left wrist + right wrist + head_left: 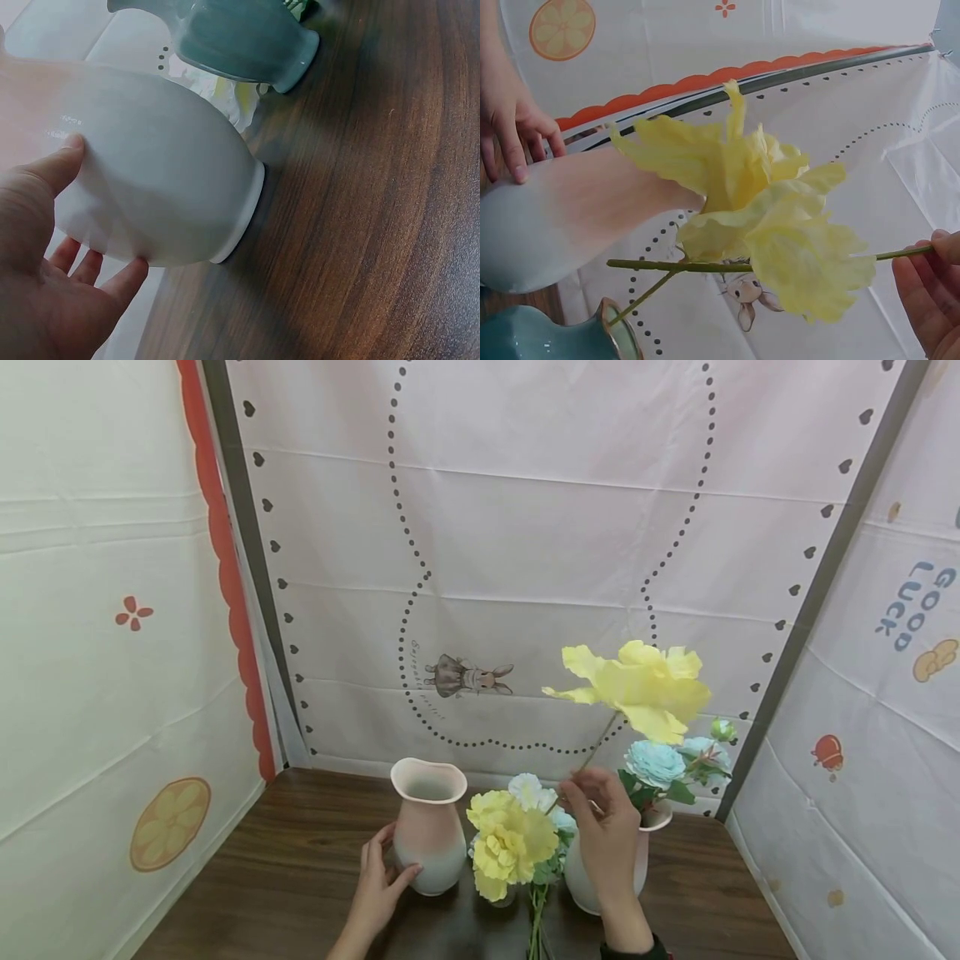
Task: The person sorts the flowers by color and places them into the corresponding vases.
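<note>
A pink-and-white vase point(429, 835) with a wavy rim stands upright on the table, and my left hand point(378, 881) holds its side. In the left wrist view the thumb point(71, 146) lies on one side of the belly and the other fingertips on the opposite side. Above the table my right hand point(606, 827) pinches the thin green stem point(597, 743) of a large yellow flower point(641, 689). In the right wrist view, the held stem point(641, 265) passes behind another yellow flower point(780, 247), whose own stem leads into a teal vase point(544, 334).
A second pale vase point(576, 877) at the right holds blue flowers point(656, 764) with green leaves. Between the vases are the lower yellow flower point(510, 847), pale blue-white blooms point(531, 791) and a bunch of green stems point(536, 918). Printed cloth walls point(525, 543) surround the wooden table point(300, 860).
</note>
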`<state>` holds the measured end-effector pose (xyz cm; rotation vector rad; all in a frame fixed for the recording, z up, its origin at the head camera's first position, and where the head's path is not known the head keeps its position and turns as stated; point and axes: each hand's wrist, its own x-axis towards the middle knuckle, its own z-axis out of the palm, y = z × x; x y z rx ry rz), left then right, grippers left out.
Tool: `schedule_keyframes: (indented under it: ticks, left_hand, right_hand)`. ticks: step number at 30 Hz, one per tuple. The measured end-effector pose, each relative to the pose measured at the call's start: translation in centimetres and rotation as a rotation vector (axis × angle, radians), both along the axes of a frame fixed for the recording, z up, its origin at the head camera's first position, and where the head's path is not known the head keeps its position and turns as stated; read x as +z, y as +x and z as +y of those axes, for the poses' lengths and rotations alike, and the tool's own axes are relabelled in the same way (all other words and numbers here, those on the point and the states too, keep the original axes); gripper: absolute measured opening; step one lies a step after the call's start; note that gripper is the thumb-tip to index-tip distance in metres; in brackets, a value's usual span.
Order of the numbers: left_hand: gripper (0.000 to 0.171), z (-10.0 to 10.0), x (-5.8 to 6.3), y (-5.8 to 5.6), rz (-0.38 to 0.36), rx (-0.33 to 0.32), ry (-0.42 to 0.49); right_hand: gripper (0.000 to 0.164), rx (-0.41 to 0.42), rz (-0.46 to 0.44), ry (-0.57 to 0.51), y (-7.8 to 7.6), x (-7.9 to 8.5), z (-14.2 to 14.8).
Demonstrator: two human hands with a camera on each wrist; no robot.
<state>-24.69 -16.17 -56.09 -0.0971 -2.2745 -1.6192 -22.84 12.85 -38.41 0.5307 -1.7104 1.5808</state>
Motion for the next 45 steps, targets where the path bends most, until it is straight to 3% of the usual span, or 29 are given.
schedule_keyframes:
  ticks: [13, 17, 22, 29, 38, 45]
  left_hand:
    - [0.079, 0.0, 0.1, 0.1, -0.026, 0.001, 0.004]
    - [0.078, 0.0, 0.2, 0.2, -0.024, 0.005, 0.001]
    - [0.077, 0.0, 0.1, 0.2, -0.004, 0.007, -0.002]
    - [0.078, 0.0, 0.2, 0.3, -0.008, 0.003, 0.004]
    - [0.077, 0.0, 0.2, 0.3, -0.005, 0.002, 0.006]
    - [0.079, -0.2, -0.2, 0.1, -0.043, -0.013, 0.027]
  right_hand:
    - [0.011, 0.025, 0.099, 0.041, -0.6, -0.8, -0.7]
    - [0.007, -0.015, 0.091, 0.078, -0.6, -1.2, -0.8]
    - [0.017, -0.066, 0.028, 0.131, -0.6, -1.9, -1.0]
    - [0.008, -0.127, -0.074, 0.163, -0.7, -2.9, -1.5]
    - [0.031, -0.119, -0.110, 0.168, -0.9, -4.0, -1.6]
    - [0.032, -0.149, -0.171, 0.212, -0.8, -4.3, -1.8]
